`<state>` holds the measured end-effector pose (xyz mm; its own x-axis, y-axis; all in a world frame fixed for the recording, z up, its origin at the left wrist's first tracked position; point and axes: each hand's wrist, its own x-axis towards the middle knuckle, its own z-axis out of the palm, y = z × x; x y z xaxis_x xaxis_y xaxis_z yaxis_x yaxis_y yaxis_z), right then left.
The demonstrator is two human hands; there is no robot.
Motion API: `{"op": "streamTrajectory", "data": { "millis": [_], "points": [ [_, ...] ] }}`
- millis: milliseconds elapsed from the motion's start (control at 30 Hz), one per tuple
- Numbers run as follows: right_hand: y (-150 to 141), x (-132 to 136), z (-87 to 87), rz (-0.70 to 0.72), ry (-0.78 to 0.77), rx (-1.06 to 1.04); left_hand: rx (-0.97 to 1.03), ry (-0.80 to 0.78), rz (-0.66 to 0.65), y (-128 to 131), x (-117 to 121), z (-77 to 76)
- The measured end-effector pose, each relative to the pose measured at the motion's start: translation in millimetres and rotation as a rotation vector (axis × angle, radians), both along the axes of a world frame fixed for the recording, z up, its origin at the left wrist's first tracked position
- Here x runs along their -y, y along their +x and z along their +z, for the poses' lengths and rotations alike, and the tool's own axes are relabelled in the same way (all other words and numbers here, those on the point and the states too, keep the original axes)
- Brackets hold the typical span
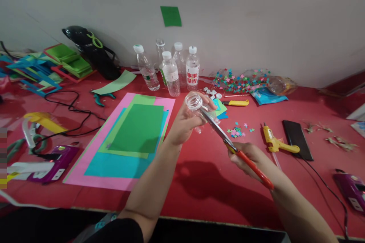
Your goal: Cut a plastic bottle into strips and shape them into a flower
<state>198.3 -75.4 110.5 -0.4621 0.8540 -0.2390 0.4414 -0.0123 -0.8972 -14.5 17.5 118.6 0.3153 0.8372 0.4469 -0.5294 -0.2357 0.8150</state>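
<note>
My left hand (186, 119) is closed around the cut-off top of a clear plastic bottle (194, 101), its threaded neck tilted up toward me. In my right hand (248, 157) is a pair of scissors (251, 167) with red handles. The scissor blades point up and left and reach the clear plastic beside my left fingers. Whether the blades bite into the plastic I cannot tell. Both hands are held above the red table (199, 197). Just beyond them lie a yellow utility knife (238, 103) and small paper pieces (221, 111).
Several plastic bottles (172, 78) stand along the wall. Stacked coloured paper (137, 129) lies left of my left arm. Right of my hands are loose stars (236, 132), a yellow glue gun (276, 142) and a black phone (298, 138). Cables and a purple device (57, 163) occupy the left side.
</note>
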Motion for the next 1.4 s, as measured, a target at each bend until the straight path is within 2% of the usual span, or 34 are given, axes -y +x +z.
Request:
{"op": "streamTrajectory", "data": {
  "millis": [300,467,567,667,767,900,933,1067,1167,1267,1400],
  "points": [
    [-0.3,-0.8,2.4,-0.018,0.018,0.057,0.015,-0.018,-0.011,0.1,0.5,0.3],
    [-2.4,-5.7,4.8,0.001,-0.03,-0.025,0.009,-0.057,0.003,2.9,0.3,-0.7],
    [-2.1,-7.9,7.6,0.036,-0.013,-0.019,0.033,-0.121,0.06,2.7,-6.8,-4.2],
    [-1.0,-11.2,8.1,0.077,0.009,0.053,0.145,-0.229,0.184,-5.5,-17.2,-6.7],
    [0.7,-17.5,7.0,0.008,0.102,0.221,0.251,-0.336,0.241,-18.2,-22.9,-4.6],
    [3.0,-27.0,4.2,-0.148,0.302,0.771,0.375,-0.461,0.058,-24.6,-21.6,1.2],
    [3.1,-28.3,2.1,-0.177,0.32,0.829,0.398,-0.492,0.022,-23.2,-21.2,1.7],
    [-1.1,-27.6,-14.8,-0.217,0.344,0.918,0.412,-0.676,-0.018,-12.5,-21.8,-4.4],
    [-8.1,-23.1,-31.4,-0.196,0.333,0.947,0.431,-0.723,-0.114,-6.4,-21.2,-15.5],
    [-15.9,-19.0,-45.0,-0.164,0.33,0.957,0.406,-0.836,-0.157,-2.8,-17.5,-27.0],
    [-23.3,-15.6,-58.0,-0.135,0.338,0.952,0.438,-0.943,-0.139,3.1,-10.7,-37.0]
  ]
}}
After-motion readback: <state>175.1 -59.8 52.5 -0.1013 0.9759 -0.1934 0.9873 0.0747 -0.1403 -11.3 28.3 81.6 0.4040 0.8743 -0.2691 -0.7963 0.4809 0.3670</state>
